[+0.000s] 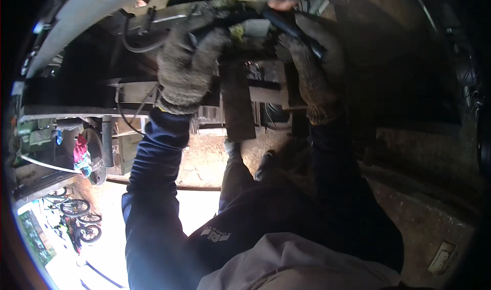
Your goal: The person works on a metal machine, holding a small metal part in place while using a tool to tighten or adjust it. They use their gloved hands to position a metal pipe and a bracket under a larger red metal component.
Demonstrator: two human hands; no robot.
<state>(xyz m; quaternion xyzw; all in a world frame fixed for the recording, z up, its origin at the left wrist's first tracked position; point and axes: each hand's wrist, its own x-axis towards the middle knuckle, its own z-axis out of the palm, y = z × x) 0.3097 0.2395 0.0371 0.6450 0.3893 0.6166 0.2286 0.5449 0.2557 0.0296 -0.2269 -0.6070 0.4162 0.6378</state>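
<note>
Both arms reach up to the machine at the top, in knitted grey work gloves and dark blue sleeves. My right hand (317, 60) is closed around a black rod-like handle (285, 24), which slants down to the right between the fingers. My left hand (186, 67) is curled at a dark curved bar or hose (232, 19), its thumb apart from the other fingers; blur hides the exact grip. Between the hands lies a small pale block (255, 28) beside a yellowish patch. Below them hangs a flat dark plate (238, 103).
A large curved metal rim (76, 32) arches over the top left. A thin cable (121, 111) loops below the left glove. Green machinery (38, 136) and a red-and-blue cloth (82, 152) are at the left. Parked bicycles (75, 208) stand in bright light beyond. Deep shadow covers the right.
</note>
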